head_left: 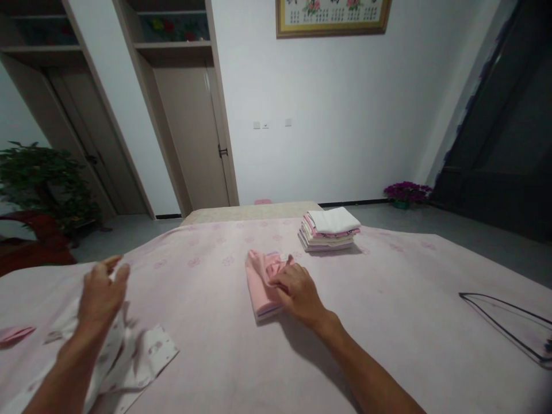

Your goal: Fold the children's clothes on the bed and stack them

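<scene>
In the middle of the bed-like surface lies a folded pink garment (259,287), its gathered top part crumpled. My right hand (299,290) pinches its loose upper edge, fingers closed on the cloth. My left hand (102,290) is raised at the left with its thumb and fingers apart and nothing visible between them. Below and around that wrist spreads a rumpled white garment (146,356) with small dark prints, partly hidden by the forearm. Beyond my right hand stands a neat stack of folded clothes (330,230), white on top.
A pale pink flowered sheet (207,322) covers the surface. A black wire hanger (495,322) lies at the right, and a bit of pink cloth (15,335) at the far left. Red wooden furniture (41,241) and a potted plant (43,184) stand beyond the left edge.
</scene>
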Action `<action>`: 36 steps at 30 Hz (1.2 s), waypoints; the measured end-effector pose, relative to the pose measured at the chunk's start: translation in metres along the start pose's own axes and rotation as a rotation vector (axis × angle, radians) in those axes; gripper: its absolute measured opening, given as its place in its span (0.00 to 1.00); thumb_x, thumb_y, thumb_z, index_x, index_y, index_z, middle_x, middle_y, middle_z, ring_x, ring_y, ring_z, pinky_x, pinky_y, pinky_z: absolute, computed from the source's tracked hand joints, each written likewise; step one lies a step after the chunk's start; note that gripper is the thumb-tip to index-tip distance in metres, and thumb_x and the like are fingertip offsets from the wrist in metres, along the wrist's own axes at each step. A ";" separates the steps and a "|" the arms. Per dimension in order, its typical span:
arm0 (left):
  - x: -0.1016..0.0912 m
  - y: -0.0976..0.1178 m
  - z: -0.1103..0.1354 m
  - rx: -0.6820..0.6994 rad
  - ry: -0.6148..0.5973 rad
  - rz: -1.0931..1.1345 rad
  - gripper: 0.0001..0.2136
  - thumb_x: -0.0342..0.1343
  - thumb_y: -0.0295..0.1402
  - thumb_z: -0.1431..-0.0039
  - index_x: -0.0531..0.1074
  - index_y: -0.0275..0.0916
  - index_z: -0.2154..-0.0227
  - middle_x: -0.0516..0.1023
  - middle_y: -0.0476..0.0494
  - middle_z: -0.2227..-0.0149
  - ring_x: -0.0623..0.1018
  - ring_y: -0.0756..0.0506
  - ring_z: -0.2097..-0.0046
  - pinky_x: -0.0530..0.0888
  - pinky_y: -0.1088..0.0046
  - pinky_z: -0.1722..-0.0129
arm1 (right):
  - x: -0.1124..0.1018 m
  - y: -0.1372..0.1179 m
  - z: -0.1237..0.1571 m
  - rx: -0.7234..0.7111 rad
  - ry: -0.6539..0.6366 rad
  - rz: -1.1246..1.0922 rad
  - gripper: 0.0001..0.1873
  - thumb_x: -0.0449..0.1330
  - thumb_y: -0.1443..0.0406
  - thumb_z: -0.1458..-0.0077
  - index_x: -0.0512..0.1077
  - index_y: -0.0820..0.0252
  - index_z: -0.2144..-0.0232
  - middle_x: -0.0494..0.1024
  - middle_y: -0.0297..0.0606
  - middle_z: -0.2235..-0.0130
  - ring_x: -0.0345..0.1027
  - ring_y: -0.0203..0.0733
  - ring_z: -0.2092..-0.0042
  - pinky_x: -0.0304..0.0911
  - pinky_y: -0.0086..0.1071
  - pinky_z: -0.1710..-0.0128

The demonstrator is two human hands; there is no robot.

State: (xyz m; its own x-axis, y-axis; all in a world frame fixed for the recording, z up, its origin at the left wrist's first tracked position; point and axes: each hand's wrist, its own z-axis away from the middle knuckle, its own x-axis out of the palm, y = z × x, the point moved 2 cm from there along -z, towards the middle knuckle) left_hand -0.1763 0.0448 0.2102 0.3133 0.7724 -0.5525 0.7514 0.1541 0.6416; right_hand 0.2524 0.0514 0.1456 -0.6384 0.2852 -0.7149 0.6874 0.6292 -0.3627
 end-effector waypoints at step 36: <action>0.070 0.095 0.030 -0.383 0.009 1.079 0.07 0.49 0.27 0.50 0.67 0.37 0.66 0.73 0.51 0.70 0.76 0.51 0.69 0.77 0.69 0.62 | 0.008 0.070 0.003 0.485 0.079 -0.405 0.20 0.60 0.67 0.49 0.76 0.58 0.52 0.80 0.40 0.55 0.72 0.43 0.57 0.66 0.39 0.53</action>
State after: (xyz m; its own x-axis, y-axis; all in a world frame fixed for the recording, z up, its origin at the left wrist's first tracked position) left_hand -0.0652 0.0946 0.2167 0.6818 0.6205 0.3875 -0.1333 -0.4154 0.8998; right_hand 0.2965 0.0956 0.1129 -0.8914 0.1571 -0.4251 0.4532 0.3051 -0.8376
